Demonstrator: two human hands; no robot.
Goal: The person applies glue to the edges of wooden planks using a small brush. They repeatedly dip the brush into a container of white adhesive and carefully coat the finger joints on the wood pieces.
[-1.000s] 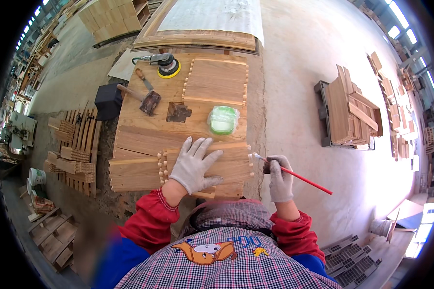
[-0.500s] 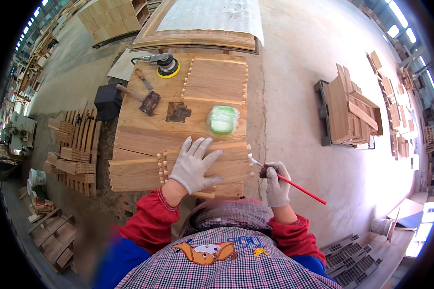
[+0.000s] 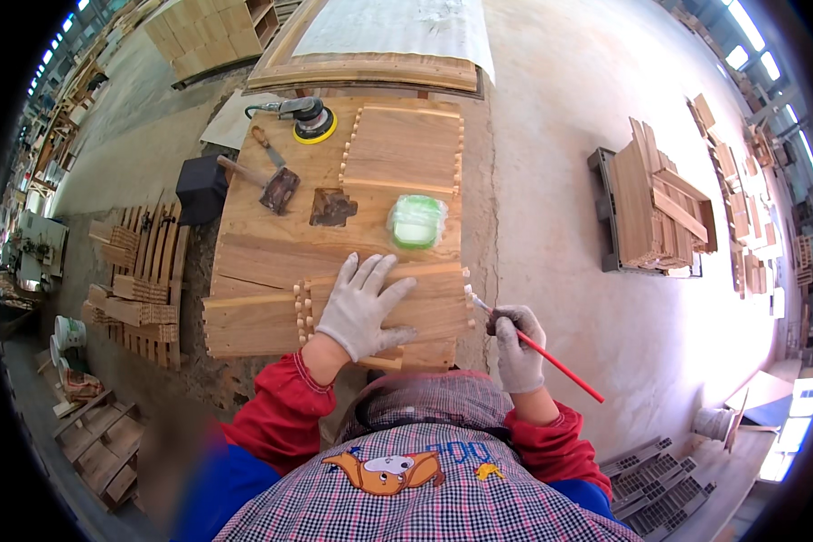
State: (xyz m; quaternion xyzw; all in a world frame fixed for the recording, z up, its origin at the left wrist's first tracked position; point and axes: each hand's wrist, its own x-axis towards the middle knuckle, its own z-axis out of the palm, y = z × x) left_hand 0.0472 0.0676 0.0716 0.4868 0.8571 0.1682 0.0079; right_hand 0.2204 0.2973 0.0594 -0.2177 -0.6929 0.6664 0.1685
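My left hand (image 3: 363, 305), in a pale work glove, lies flat with fingers spread on a wooden panel (image 3: 435, 303) whose short ends are cut into dovetail tails. At that panel's right end, my gloved right hand (image 3: 518, 347) grips a glue brush (image 3: 560, 363) with a long red handle. Its whitish bristle tip meets the jointed edge, where white glue shows on the tails. Beyond the panel sits a green and white tub (image 3: 416, 223) wrapped in clear plastic. Another jointed board (image 3: 248, 327) lies under the panel's left side.
Farther up the workbench (image 3: 244, 226) are a mallet (image 3: 278, 190), a putty knife (image 3: 269, 147), an orbital sander (image 3: 312, 121) and a second jointed panel (image 3: 405, 149). Cut boards (image 3: 140, 298) are stacked on the left; a pallet of boards (image 3: 655, 208) stands to the right.
The red handle has swung slightly, its far end lower and closer in. The brush tip stays at the panel's right edge, and my left hand keeps its place.
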